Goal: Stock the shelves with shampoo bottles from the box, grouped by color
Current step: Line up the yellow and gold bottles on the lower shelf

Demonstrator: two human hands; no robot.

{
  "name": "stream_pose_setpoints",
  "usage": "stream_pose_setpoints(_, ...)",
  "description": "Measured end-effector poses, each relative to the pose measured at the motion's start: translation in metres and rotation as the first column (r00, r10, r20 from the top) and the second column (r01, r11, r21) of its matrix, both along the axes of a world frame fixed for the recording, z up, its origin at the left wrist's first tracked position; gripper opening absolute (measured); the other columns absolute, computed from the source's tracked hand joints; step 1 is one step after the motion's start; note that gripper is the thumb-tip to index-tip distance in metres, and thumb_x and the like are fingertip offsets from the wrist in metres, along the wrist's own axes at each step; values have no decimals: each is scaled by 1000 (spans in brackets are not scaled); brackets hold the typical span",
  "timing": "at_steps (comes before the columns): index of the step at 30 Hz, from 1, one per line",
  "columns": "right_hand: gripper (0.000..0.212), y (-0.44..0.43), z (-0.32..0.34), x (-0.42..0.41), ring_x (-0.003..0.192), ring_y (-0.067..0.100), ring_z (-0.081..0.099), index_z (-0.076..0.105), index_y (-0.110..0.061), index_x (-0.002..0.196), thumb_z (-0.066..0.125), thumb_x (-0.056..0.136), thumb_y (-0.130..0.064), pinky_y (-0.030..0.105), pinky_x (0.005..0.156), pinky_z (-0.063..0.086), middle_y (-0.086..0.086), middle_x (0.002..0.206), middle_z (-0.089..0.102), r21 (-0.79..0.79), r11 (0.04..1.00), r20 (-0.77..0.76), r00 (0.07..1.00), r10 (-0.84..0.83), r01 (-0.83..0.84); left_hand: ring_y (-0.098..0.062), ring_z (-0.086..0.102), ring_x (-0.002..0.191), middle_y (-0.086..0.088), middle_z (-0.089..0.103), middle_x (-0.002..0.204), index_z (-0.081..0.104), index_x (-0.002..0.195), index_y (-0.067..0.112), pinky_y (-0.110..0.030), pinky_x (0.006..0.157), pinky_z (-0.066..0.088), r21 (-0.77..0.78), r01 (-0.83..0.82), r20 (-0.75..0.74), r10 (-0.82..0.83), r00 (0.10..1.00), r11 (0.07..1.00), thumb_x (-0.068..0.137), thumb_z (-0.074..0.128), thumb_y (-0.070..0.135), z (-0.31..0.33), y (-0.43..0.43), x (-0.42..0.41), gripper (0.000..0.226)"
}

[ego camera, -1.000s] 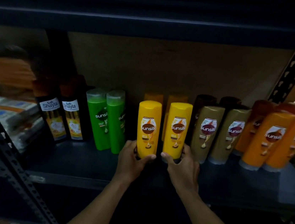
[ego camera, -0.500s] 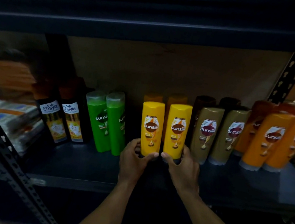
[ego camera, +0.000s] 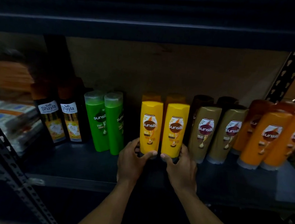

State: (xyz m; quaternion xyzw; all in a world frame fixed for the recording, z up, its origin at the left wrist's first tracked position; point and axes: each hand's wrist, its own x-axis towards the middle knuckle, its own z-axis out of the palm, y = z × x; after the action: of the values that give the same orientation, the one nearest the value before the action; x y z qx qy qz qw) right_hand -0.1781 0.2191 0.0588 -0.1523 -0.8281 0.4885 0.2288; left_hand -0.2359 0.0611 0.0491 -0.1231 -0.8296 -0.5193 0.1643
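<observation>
I see left hand [ego camera: 133, 159] gripping yellow Sunsilk bottle [ego camera: 149, 127] | right hand [ego camera: 182, 165] gripping twin bottle [ego camera: 175, 130] | both upright beyond palms

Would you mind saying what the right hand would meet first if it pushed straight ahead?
Probably the rear yellow bottle behind the front yellow bottle that the right hand grips; depth is unclear.

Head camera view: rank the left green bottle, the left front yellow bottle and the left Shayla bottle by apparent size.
1. Left green bottle, marginally longest.
2. Left front yellow bottle and left Shayla bottle: alike; Shayla's dim cap makes ranking unsure.
</observation>
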Motion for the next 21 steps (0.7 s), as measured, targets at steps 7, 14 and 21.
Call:
stream_pose_setpoints(7,64,0,-3,-5,118,20,59,50,-27,140,75,85,-49,39,94,50,-1,130,62,56,998,15,999,-42,41,-1,67,94,12,68,110,68,121,33,-33,81,60,-17,-7,-8,6,1000,1000,75,83,52,0,0,-1,52)
stream_pose_setpoints(14,65,1,-2,-3,123,19,56,50,-26,142,76,86,-46,40,98,48,-2,134,61,31,999,5,999,-34,34,0,67,96,10,72,113,63,125,30,-21,78,57,-15,-8,3,8,1000,1000,68,92,44,-2,1,-2,65)
stream_pose_setpoints(21,64,1,-3,-4,125,18,54,48,-27,144,73,88,-46,38,99,46,-3,134,59,33,999,8,1000,-22,21,0,67,97,13,72,111,64,124,34,-22,80,57,-15,12,-4,-12,1000,1000,73,91,39,-1,1,-1,58)
